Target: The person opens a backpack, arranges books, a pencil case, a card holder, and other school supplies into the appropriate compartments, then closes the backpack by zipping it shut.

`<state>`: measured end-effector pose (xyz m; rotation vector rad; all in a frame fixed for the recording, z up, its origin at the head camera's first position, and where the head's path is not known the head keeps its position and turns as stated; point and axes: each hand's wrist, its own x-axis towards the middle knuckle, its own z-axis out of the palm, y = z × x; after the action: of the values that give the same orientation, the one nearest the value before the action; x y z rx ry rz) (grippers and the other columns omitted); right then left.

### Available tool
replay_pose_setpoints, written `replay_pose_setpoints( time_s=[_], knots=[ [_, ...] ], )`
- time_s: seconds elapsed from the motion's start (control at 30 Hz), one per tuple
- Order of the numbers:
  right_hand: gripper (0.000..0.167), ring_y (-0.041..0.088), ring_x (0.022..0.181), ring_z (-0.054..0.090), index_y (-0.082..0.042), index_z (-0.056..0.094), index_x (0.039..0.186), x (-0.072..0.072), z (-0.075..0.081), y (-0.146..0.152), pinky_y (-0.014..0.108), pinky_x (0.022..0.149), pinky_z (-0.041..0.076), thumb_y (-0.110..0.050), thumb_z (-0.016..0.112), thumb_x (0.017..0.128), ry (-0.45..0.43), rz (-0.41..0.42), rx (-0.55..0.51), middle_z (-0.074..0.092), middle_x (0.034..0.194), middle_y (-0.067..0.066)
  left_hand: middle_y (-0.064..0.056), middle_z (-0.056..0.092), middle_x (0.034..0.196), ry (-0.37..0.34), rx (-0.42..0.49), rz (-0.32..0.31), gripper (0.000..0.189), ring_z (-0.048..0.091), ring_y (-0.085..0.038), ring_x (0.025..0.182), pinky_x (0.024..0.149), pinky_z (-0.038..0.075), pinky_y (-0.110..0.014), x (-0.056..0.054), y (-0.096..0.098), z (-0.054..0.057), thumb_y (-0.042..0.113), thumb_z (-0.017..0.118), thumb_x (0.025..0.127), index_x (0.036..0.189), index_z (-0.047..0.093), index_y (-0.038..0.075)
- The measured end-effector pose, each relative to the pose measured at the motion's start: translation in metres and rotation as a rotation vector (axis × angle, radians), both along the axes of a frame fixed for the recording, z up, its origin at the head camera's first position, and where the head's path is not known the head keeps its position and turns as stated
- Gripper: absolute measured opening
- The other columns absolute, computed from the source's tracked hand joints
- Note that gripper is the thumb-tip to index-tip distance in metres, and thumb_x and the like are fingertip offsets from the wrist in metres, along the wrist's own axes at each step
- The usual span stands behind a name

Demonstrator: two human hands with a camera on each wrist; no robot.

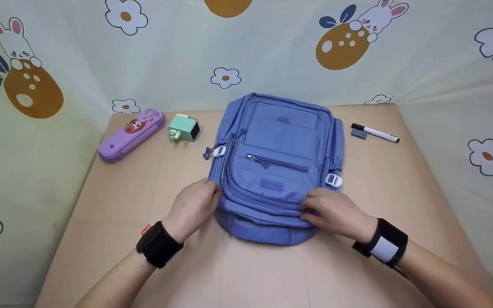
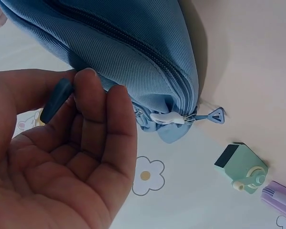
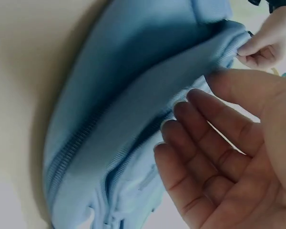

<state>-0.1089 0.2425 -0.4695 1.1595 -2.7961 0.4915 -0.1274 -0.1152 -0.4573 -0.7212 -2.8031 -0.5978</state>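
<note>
A blue backpack (image 1: 280,141) lies front side up on the table. At its lower left side is my left hand (image 1: 195,203), its thumb and forefinger pinching a dark blue zipper pull (image 2: 57,101) in the left wrist view. A zipper (image 2: 119,33) curves along the bag there. On the lower right, my right hand (image 1: 336,211) holds the edge of the bag's front between thumb and fingers. Seen from the right wrist, that hand (image 3: 229,157) has its fingers gently bent against the fabric, beside an open-looking fold (image 3: 148,81).
Back left on the table (image 1: 122,201) are a purple pencil case (image 1: 133,134) and a mint-green box-shaped item with a small crank (image 1: 183,127). To the bag's right lie a marker (image 1: 377,133) and a small blue block (image 1: 358,134). A patterned cloth (image 1: 272,51) hangs behind.
</note>
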Motion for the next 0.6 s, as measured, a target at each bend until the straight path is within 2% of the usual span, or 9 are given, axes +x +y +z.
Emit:
replay_pose_setpoints(
  time_s=[0.17, 0.33, 0.6],
  knots=[
    [0.009, 0.016, 0.080, 0.062, -0.013, 0.077, 0.092, 0.001, -0.011, -0.003, 0.035, 0.069, 0.054, -0.020, 0.080, 0.088, 0.067, 0.024, -0.008, 0.065, 0.086, -0.004, -0.005, 0.063, 0.080, -0.003, 0.016, 0.006, 0.007, 0.062, -0.022, 0.069, 0.061, 0.053, -0.041, 0.000, 0.001, -0.002, 0.001, 0.067, 0.091, 0.086, 0.067, 0.004],
    [0.007, 0.017, 0.075, 0.061, -0.013, 0.069, 0.088, 0.001, -0.013, -0.006, 0.034, 0.064, 0.053, -0.016, 0.075, 0.090, 0.133, 0.003, 0.027, 0.064, 0.081, -0.004, -0.005, 0.064, 0.078, -0.016, 0.025, 0.004, 0.006, 0.062, -0.023, 0.068, 0.061, 0.053, -0.041, 0.001, 0.002, -0.002, 0.002, 0.069, 0.089, 0.084, 0.067, 0.004],
    [0.007, 0.017, 0.077, 0.059, -0.013, 0.065, 0.092, -0.003, -0.011, -0.008, 0.034, 0.066, 0.053, -0.013, 0.071, 0.089, 0.123, -0.035, 0.011, 0.063, 0.083, -0.002, -0.002, 0.065, 0.078, -0.108, 0.054, 0.002, 0.003, 0.061, -0.018, 0.069, 0.063, 0.054, -0.038, 0.011, 0.009, 0.004, 0.003, 0.069, 0.085, 0.084, 0.068, 0.005]
  ],
)
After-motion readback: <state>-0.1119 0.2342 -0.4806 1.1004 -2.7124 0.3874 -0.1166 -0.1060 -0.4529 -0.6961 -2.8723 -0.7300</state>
